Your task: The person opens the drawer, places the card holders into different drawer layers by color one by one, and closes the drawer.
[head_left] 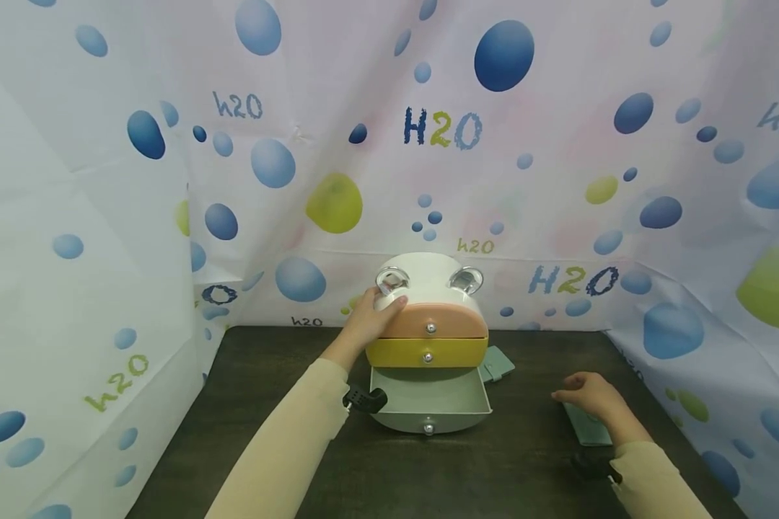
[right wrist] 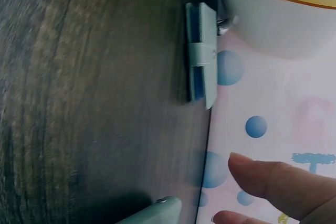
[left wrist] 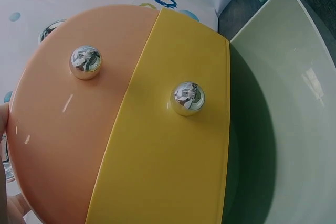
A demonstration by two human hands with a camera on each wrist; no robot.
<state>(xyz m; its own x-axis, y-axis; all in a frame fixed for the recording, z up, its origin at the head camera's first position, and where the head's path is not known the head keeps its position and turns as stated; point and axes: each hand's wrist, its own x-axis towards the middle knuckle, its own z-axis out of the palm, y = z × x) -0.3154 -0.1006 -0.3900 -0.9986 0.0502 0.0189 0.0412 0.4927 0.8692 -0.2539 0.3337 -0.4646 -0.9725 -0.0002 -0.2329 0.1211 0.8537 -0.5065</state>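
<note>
A small drawer cabinet (head_left: 422, 277) has a white rounded top with two shiny ear-like loops. Its peach drawer (left wrist: 58, 124) and yellow drawer (left wrist: 163, 135) are closed, while the pale green bottom drawer (head_left: 428, 396) is pulled out and bare inside. My left hand (head_left: 366, 321) holds the cabinet's upper left side, thumb near the peach front and fingers by the ear loop. At the right, my right hand (head_left: 593, 396) hovers over a mint green wallet-like case (head_left: 589, 427), partly hidden by it. Thumb and finger stand apart, holding nothing in the right wrist view.
Another mint card holder (right wrist: 202, 56) with a strap stands on the table just right of the cabinet, near the back. A dark wood table (head_left: 285, 418) bears everything. A bubble-printed cloth (head_left: 363, 144) hangs behind and at both sides.
</note>
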